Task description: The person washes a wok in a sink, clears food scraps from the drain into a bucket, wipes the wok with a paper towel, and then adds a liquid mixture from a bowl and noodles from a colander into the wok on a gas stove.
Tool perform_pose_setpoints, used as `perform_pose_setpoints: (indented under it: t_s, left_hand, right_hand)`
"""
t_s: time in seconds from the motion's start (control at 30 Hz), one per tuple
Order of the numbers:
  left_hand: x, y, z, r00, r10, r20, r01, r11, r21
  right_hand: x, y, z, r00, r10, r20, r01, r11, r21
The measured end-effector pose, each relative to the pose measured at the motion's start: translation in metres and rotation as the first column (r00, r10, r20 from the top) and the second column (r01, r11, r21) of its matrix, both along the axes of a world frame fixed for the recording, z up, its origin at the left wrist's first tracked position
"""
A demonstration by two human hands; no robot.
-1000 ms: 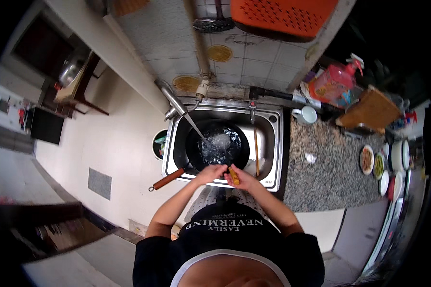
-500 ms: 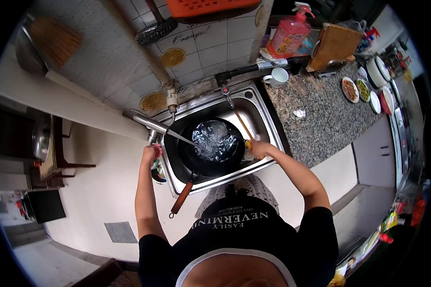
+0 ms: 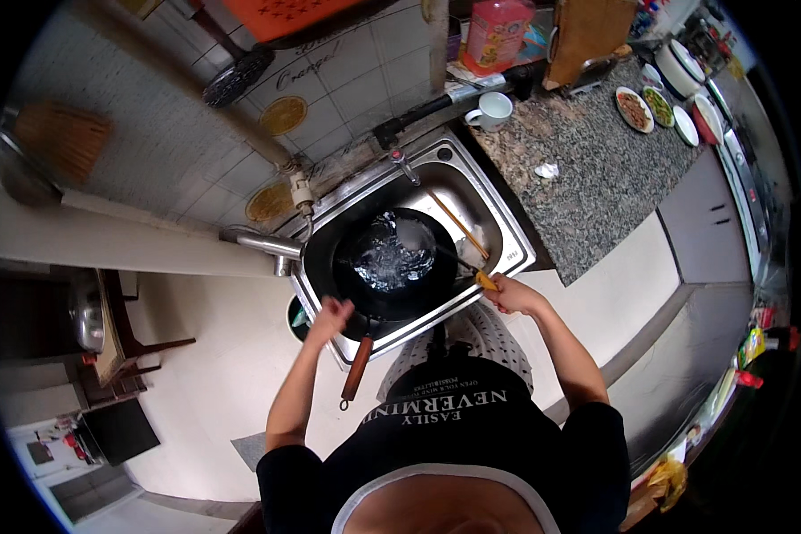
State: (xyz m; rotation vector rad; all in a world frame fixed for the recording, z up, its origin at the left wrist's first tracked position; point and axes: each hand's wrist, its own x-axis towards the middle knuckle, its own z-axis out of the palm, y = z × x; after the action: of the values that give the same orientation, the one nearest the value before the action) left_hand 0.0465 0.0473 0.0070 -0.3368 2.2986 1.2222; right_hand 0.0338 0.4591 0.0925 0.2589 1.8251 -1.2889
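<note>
A black wok (image 3: 354, 294) sits in the steel sink (image 3: 500, 206), holding rippling water. Its brown wooden handle (image 3: 357, 369) sticks out over the sink's front edge. My right hand (image 3: 511, 295) is closed around the yellow grip of a long-handled utensil (image 3: 465, 266). The utensil's rounded grey head rests in the wok's water; ladle or turner, I cannot tell. Above the sink's left front corner, close to the wok's handle, my left hand (image 3: 331, 319) holds nothing, its slightly blurred fingers loosely bent and apart. A pair of wooden chopsticks (image 3: 458, 225) lies on the sink's right side.
A steel faucet (image 3: 280, 253) stands at the sink's left, a smaller tap (image 3: 403, 165) behind. On the granite counter (image 3: 587, 191) are a white mug (image 3: 491, 111), crumpled tissue (image 3: 547, 170) and several dishes. Below left is a bin (image 3: 295, 319).
The stream from the left faucet has stopped. My left hand has moved from beside the faucet toward the wok's handle. My right hand has drawn nearer with the utensil.
</note>
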Motion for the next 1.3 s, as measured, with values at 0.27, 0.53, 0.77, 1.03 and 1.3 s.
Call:
perform_pose_setpoints:
  t_s: [0.27, 0.53, 0.77, 1.03, 1.3]
  left_hand:
    - [0.088, 0.009, 0.02, 0.691, -0.212, 0.691, 0.001, 0.956, 0.292]
    - [0.07, 0.073, 0.059, 0.37, -0.352, 0.86, -0.929, -0.149, 0.339]
    - [0.018, 0.103, 0.114, 0.373, -0.52, 0.769, -0.878, -0.464, 0.112]
    - [0.015, 0.146, 0.18, 0.342, -0.269, 0.9, -0.872, -0.449, 0.197]
    - [0.037, 0.23, 0.236, 0.367, 0.18, 0.912, -0.875, -0.266, 0.405]
  right_hand:
    - [0.068, 0.021, 0.017, 0.853, -0.519, 0.054, 0.518, 0.83, -0.21]
    - [0.086, 0.035, 0.02, 0.724, -0.681, 0.113, 0.674, 0.663, -0.325]
    - [0.078, 0.056, 0.022, 0.762, -0.641, 0.092, 0.622, 0.685, -0.38]
    - [0.072, 0.118, 0.02, 0.885, -0.46, 0.068, 0.439, 0.776, -0.453]
    - [0.046, 0.207, 0.001, 0.961, -0.229, 0.157, 0.277, 0.763, -0.585]
